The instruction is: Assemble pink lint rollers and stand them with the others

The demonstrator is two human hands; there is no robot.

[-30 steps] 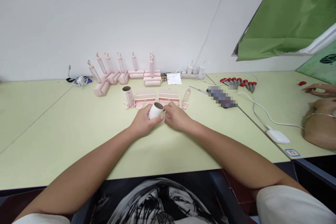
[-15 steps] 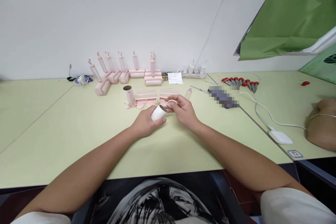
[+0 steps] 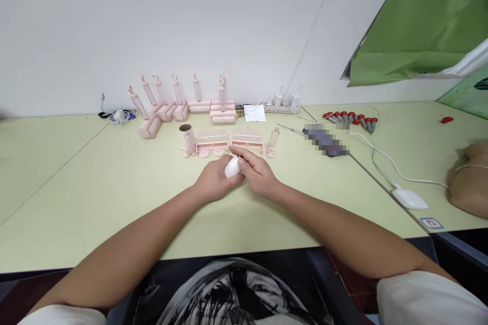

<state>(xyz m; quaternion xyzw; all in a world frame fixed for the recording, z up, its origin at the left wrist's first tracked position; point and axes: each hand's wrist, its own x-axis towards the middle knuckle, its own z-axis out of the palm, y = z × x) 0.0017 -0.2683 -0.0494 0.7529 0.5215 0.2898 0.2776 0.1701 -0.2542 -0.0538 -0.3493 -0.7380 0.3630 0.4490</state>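
My left hand (image 3: 216,179) is wrapped round a white roll (image 3: 232,167) above the table's middle. My right hand (image 3: 259,172) is closed at the roll's upper right end, its fingers covering that end; whatever is between them is hidden. Just beyond the hands lie two open pink cases with clear lids, the left one (image 3: 212,144) and the right one (image 3: 247,144). Two pink discs (image 3: 218,152) rest by the left case. A clear pink cylinder (image 3: 189,141) stands to the left, beside a dark-mouthed tube, and a clear bottle-like piece (image 3: 273,139) stands to the right.
Several pink boxes (image 3: 149,127) and upright pink rollers (image 3: 177,90) stand along the wall. Right of them are a power strip (image 3: 282,109), a blurred dark item (image 3: 326,141), several red-capped pieces (image 3: 356,121), and a white adapter (image 3: 409,198) with its cable.
My right hand has brought the round pink piece down onto the roll's open end, and its fingers now cover both. The right case and the discs' surroundings are less hidden.
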